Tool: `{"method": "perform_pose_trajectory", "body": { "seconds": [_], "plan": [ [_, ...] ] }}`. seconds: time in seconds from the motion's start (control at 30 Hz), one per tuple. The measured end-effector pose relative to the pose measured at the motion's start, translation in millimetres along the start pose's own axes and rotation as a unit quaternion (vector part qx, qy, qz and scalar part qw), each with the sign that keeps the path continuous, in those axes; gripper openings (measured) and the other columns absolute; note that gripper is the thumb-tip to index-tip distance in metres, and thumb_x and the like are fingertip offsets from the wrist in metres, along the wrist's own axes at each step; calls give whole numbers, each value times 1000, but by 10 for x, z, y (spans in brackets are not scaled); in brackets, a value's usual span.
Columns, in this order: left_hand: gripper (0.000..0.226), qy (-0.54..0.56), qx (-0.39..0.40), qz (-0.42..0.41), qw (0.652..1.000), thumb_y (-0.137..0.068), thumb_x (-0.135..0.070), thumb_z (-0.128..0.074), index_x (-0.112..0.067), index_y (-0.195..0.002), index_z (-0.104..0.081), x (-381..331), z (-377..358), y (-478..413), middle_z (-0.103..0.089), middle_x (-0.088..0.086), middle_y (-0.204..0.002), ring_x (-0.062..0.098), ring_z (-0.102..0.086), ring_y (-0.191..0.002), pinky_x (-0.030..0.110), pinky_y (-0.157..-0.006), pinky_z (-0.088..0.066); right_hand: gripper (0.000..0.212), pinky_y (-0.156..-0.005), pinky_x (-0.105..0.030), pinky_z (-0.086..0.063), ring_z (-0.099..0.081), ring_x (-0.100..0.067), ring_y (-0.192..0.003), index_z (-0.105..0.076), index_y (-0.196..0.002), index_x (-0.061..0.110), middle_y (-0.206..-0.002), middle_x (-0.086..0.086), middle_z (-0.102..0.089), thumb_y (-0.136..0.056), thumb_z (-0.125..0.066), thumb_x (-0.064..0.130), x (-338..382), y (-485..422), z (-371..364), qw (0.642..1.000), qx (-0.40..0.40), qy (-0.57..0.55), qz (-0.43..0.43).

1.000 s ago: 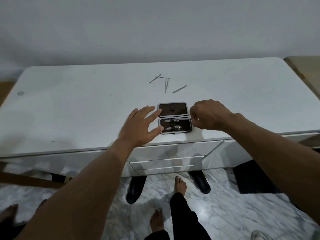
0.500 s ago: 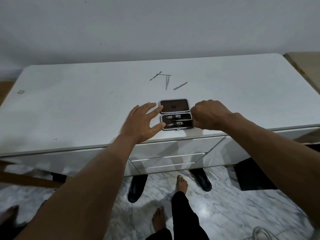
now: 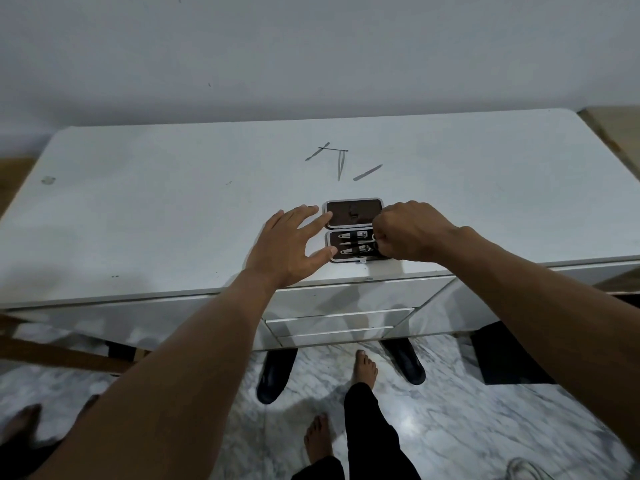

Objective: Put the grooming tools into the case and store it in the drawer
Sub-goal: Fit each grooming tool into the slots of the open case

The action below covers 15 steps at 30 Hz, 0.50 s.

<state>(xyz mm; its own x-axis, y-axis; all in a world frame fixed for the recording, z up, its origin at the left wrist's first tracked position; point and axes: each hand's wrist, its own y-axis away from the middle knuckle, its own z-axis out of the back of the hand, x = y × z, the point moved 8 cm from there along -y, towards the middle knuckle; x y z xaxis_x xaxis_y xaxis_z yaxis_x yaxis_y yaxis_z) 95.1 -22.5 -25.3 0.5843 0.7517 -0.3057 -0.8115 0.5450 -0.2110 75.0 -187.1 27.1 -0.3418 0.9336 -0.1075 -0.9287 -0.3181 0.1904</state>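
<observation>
I see a white desk (image 3: 145, 209), black shoes (image 3: 275, 375) beneath it on the marble floor (image 3: 467, 427), grey wall (image 3: 311, 53) behind.

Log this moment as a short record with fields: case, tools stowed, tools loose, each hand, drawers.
case: open grooming case lying flat near the desk front edge
tools stowed: three in the near half, two nail clippers among them
tools loose: four slim metal tools behind the case
left hand: spread flat, fingertips on the case's left edge
right hand: closed grip seating a thin tool
drawers: shut
</observation>
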Motion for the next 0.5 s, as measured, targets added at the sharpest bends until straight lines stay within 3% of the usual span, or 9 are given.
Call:
{"method": "perform_pose_trajectory", "body": {
  "seconds": [0.5],
  "plan": [
    [65,-2,3,4,1000,-89,-65,-38,-33,-145,-37,-7,4,0,-41,-1,-150,19,-31,-140,43,-115,-19,19,-59,-29,-38,-54,-33,-69,-67,-83,10,-93,-13,-69,-83,-50,20,67,-70,-2,1000,-1,-30,8]
  ]
}}
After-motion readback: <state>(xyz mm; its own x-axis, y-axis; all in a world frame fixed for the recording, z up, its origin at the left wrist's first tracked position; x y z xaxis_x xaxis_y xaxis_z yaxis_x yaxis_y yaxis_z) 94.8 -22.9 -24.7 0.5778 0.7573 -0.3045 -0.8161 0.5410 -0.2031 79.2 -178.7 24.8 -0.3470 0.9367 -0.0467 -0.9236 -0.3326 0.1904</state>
